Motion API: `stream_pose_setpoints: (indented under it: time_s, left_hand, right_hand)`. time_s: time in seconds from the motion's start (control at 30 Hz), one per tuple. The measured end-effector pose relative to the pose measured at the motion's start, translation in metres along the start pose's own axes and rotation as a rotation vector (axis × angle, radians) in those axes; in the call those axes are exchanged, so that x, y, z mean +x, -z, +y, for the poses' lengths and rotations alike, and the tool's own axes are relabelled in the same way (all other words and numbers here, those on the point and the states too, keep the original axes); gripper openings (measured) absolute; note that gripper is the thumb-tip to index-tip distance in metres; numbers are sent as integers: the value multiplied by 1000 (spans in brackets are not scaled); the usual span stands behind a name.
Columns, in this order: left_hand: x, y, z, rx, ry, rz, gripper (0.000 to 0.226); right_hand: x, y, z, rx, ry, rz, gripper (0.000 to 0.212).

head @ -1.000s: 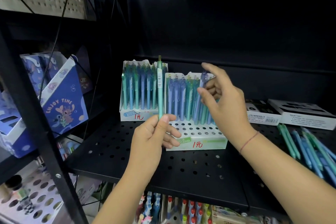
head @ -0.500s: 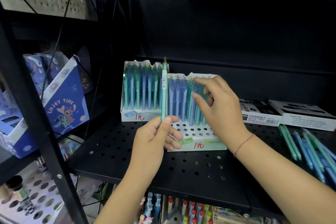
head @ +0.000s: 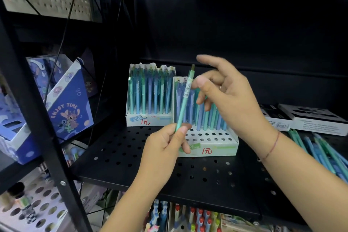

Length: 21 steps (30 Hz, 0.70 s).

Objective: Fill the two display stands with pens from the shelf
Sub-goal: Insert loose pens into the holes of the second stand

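The green pen (head: 185, 98) is pinched low by the left hand (head: 165, 149), now tilted right over the near stand (head: 222, 149). The right hand (head: 231, 98), lifted from the seated pens (head: 206, 118), is held open and empty beside it; a handover is judged likely, the front holes (head: 207, 136) being unfilled.

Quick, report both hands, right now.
Left hand: pinching the mint-green pen by its lower end.
Right hand: open, holding nothing, thumb beside that pen's upper part.
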State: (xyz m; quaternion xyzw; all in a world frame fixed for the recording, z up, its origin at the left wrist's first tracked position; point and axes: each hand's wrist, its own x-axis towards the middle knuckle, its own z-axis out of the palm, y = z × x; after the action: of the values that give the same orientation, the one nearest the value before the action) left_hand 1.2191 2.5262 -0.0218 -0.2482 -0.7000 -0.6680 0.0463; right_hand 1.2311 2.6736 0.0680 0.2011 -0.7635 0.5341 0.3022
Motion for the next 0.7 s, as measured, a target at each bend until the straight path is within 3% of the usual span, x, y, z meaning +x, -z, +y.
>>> stream_pose_setpoints:
  time_s: [0.2, 0.37, 0.5, 0.6, 0.7]
  left_hand:
    - [-1, -1, 1, 76, -21, -18, 38]
    - [0, 1, -1, 105, -45, 128, 8]
    - [6, 5, -8, 222, 21, 217, 37]
    - [10, 4, -13, 289, 144, 69, 62]
    - [10, 1, -12, 300, 199, -45, 71]
  right_hand:
    - [-1, -3, 3, -38, -40, -2, 36]
    - [5, 3, 2, -13, -9, 101, 30]
    - [11, 12, 10, -298, 75, 238, 29]
    - [6, 7, 22, -489, 79, 174, 29]
    - [0, 2, 32, -564, 89, 124, 27]
